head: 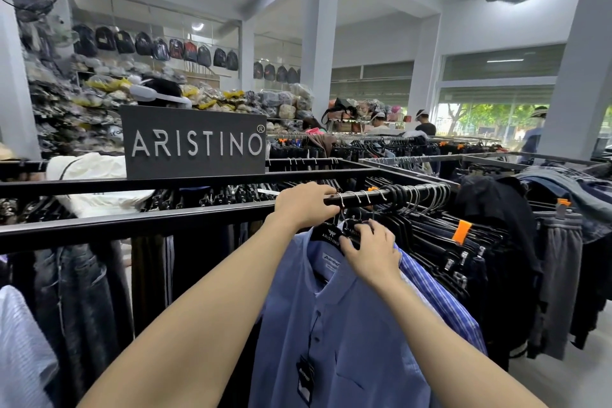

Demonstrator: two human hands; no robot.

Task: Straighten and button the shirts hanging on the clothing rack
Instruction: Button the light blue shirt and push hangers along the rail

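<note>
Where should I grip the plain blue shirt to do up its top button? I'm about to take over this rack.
Pinch the two front edges just below the collar of the blue shirt, coming from the front. The collar lies open there and the button strip runs straight down facing you. The right hand is already at the collar; the left hand grips the rail.

Blue shirt [347, 325] on black hanger, buttoned, hanging from rack rail [361, 197]

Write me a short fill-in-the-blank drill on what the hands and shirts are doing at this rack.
The left hand grips the black ____.
The right hand holds a black ____ by the collar.
The front shirt is plain ____.
The shirt behind it has a ____ pattern.

Missing words: rail; hanger; blue; striped
</note>
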